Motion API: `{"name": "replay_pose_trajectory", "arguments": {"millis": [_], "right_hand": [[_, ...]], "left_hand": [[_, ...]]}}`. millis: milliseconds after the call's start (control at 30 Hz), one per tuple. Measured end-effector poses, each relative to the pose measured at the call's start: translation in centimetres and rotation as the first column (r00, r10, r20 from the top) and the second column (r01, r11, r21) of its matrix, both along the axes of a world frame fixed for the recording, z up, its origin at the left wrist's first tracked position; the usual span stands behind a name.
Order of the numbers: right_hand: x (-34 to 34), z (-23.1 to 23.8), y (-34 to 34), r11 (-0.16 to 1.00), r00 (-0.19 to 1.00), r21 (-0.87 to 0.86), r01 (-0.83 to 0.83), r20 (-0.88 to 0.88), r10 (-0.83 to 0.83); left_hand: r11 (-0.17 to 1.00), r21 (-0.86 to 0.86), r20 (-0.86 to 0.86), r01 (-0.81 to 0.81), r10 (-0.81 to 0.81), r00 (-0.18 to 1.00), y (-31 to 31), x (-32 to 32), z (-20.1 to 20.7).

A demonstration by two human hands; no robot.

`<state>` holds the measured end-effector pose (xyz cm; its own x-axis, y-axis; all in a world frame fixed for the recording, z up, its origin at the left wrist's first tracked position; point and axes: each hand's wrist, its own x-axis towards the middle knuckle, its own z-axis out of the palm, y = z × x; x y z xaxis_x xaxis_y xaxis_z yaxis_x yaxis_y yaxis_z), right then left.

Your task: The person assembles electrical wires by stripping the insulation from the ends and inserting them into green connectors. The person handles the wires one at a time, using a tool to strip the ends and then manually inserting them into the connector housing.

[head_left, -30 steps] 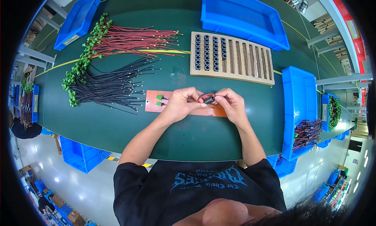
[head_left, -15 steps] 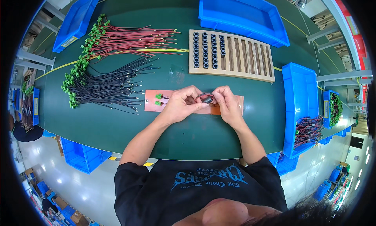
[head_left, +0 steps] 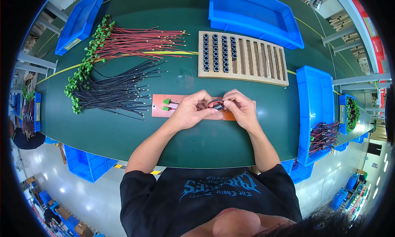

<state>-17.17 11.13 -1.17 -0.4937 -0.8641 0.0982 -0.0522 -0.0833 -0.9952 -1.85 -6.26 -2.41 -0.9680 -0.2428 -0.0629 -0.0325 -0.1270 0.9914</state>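
Both hands meet over a flat reddish board [head_left: 158,110] on the table. Between the fingertips of my left hand [head_left: 191,109] is a short black cylinder, apparently a ferrite core [head_left: 218,107]. Dark wire [head_left: 215,100] loops over its top. My right hand [head_left: 243,109] pinches the wire beside the core, thumb and fingers pressed together. At the board's left end lie two green connectors [head_left: 166,101], their short leads running under my left hand. Fingers hide the rest of the wire's path.
To the left lie bundles of red wires [head_left: 144,41] and black wires [head_left: 115,89] with green connectors. Beyond the board, a wooden rack [head_left: 273,58] holds rows of black cores. Blue bins stand at the back [head_left: 251,15], far left [head_left: 80,23] and right [head_left: 314,97], the last holding wired pieces.
My right hand's fingers have shifted slightly, its thumb now lower and closer in against the wire. The left hand and the core have stayed nearly in place.
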Motion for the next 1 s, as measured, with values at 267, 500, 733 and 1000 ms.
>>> {"name": "replay_pose_trajectory", "arguments": {"millis": [267, 500, 733, 1000], "right_hand": [[-0.4, 0.6, 1.0, 0.952, 0.952, 0.027, 0.303, -0.058, -0.302], [0.4, 0.9, 3.5, 0.966, 0.952, -0.031, 0.258, -0.161, -0.26], [0.6, 0.9, 2.8, 0.951, 0.95, -0.074, 0.301, -0.063, -0.305], [0.2, -0.5, 3.5, 0.978, 0.914, -0.042, 0.205, 0.366, -0.175]], "left_hand": [[0.958, -0.278, 0.024, -0.075, 0.085, 0.996, 0.3, -0.1, 2.7], [0.956, -0.289, -0.083, 0.051, -0.078, 0.994, 0.3, -0.9, 3.9], [0.978, -0.183, -0.073, 0.103, -0.118, 0.99, 1.2, -3.4, 2.0], [0.978, -0.209, -0.145, -0.002, -0.029, 0.989, 3.3, -3.2, 2.0]]}}
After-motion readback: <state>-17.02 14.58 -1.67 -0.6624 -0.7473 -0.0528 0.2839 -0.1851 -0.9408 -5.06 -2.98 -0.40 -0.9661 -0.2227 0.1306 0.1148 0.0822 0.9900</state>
